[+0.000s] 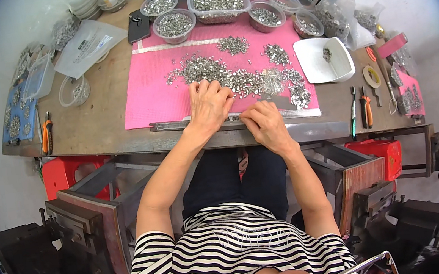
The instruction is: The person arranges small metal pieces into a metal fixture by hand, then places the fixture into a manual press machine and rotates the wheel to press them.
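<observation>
in the head view, both bare hands are held close together at the near edge of a pink mat (143, 100) that is spread on a table (97, 111). the left hand (208, 105) is seen from its back, with the fingers bent; whether anything is gripped beneath them cannot be told. by the right hand (264, 121), thumb and fingers are brought narrowly together at a long metal strip (171, 125); anything pinched between them is too small to be made out. the strip is laid crosswise under both hands and is reached past on the left by its dark end.

just beyond the left hand, a heap of small metal pieces (202, 68) is spread, and a white dish (312, 72) is set beyond and to the right of the right hand. farther beyond both hands, a square tub (221, 17) is filled with similar pieces. well to the left of the left hand, orange-handled pliers (48, 136) are laid; well to the right of the right hand, a second pair of pliers (366, 111) is placed beside a green brush (353, 115), with a roll of tape (372, 77) beyond.
</observation>
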{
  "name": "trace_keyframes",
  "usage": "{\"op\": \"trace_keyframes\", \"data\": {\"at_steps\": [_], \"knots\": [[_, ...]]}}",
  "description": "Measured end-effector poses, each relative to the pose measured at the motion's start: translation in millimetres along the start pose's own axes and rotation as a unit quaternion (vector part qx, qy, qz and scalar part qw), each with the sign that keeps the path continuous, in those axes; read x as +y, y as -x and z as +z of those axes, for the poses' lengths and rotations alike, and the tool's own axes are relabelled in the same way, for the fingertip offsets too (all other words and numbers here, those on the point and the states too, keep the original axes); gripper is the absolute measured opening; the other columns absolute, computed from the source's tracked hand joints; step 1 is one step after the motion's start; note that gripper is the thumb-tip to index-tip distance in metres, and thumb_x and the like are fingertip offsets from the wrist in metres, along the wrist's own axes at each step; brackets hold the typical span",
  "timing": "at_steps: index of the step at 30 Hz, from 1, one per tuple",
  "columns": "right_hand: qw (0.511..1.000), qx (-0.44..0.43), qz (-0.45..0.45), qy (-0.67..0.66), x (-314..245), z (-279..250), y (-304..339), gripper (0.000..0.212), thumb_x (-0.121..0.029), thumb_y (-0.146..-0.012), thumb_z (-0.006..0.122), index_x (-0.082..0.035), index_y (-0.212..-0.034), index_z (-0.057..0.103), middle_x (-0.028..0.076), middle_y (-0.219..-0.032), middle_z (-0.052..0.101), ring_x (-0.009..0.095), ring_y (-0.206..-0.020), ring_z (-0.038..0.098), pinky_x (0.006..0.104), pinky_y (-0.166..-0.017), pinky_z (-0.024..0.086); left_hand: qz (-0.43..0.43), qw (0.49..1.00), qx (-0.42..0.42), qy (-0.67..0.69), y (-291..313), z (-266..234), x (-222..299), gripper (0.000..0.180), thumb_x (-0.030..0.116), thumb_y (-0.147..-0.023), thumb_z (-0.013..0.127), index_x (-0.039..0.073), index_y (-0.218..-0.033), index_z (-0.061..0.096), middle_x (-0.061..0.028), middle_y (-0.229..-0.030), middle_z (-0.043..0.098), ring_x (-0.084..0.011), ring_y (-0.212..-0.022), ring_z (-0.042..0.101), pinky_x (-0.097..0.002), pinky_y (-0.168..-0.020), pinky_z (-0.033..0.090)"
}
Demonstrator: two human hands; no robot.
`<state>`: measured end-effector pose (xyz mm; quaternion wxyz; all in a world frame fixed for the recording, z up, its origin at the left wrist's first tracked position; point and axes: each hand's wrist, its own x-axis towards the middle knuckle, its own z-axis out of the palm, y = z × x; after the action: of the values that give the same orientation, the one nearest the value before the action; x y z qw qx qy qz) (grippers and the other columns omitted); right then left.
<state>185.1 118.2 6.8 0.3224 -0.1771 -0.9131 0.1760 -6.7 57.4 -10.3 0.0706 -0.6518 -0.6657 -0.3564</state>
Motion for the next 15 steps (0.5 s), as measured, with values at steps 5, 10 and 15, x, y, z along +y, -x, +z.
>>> {"op": "trace_keyframes", "data": {"at_steps": [5, 10, 15], "knots": [[0.998, 0.035, 0.048, 0.036, 18, 7, -19, 0.009, -0.007, -0.086, 0.074, -0.007, -0.094, 0.073, 0.007, -0.086, 0.062, 0.027, -0.085, 0.061, 0.0403, -0.078, 0.044, -0.015, 1.0, 0.002, -0.013, 1, 4, 3, 0.01, 0.021, -0.084, 0.078, 0.014, -0.088, 0.073, -0.0018, -0.087, 0.059, -0.0236, -0.093, 0.055, -0.0467, -0.094, 0.036], [0.998, 0.0, 0.053, 0.039, 28, 16, -27, 0.009, -0.008, -0.086, 0.074, -0.008, -0.094, 0.073, 0.008, -0.086, 0.061, 0.028, -0.087, 0.062, 0.0406, -0.079, 0.044, 0.001, 1.0, -0.004, -0.006, -1, 5, 1, 0.01, 0.018, -0.084, 0.078, 0.012, -0.089, 0.071, -0.0022, -0.088, 0.059, -0.0239, -0.094, 0.056, -0.0483, -0.096, 0.035], [0.999, 0.006, 0.047, 0.026, 29, 19, -28, 0.006, -0.007, -0.086, 0.074, -0.007, -0.092, 0.072, 0.006, -0.082, 0.06, 0.026, -0.082, 0.062, 0.0384, -0.077, 0.043, 0.003, 1.0, -0.026, 0.005, -2, 6, -5, 0.012, 0.017, -0.083, 0.078, 0.012, -0.09, 0.069, -0.0025, -0.09, 0.059, -0.0241, -0.095, 0.056, -0.0489, -0.096, 0.035]]}}
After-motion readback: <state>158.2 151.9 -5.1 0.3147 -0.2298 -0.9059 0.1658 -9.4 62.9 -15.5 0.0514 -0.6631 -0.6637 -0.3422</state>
